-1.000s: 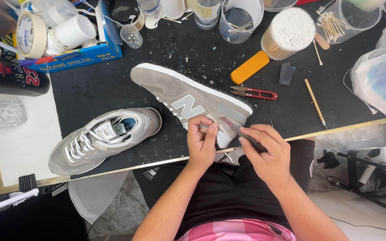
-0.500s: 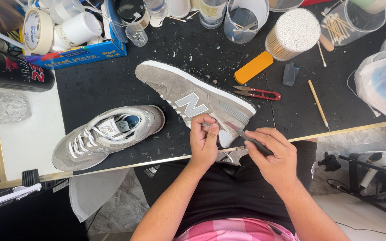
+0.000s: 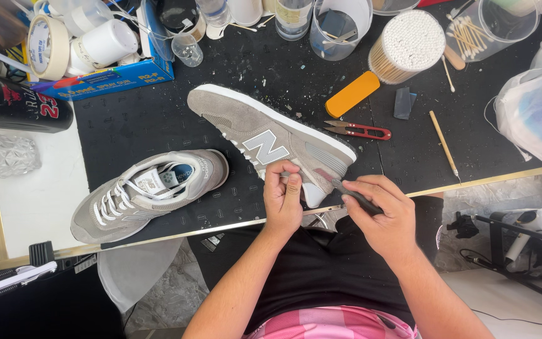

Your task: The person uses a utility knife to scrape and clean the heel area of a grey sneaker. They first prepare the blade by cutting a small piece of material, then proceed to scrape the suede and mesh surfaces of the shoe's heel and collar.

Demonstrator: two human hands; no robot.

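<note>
A grey suede sneaker (image 3: 265, 132) with a white sole lies on its side on the black mat (image 3: 158, 125), heel toward me. My left hand (image 3: 282, 198) pinches its heel area near the side logo. My right hand (image 3: 381, 213) grips a thin dark tool (image 3: 354, 195) whose tip touches the heel of that shoe. The matching grey sneaker (image 3: 145, 191) with white laces rests upright to the left, untouched.
Red-handled snips (image 3: 359, 130), an orange block (image 3: 352, 94), a wooden stick (image 3: 443, 144) and a cup of cotton swabs (image 3: 407, 47) sit behind the shoe. A blue box (image 3: 105, 78), tape roll (image 3: 48, 44) and jars crowd the back. A plastic bag (image 3: 534, 107) is at right.
The side-lying sneaker and my hands have kept their grip; my right hand with the tool has edged slightly toward the heel. Little else differs beyond the camera's shift.
</note>
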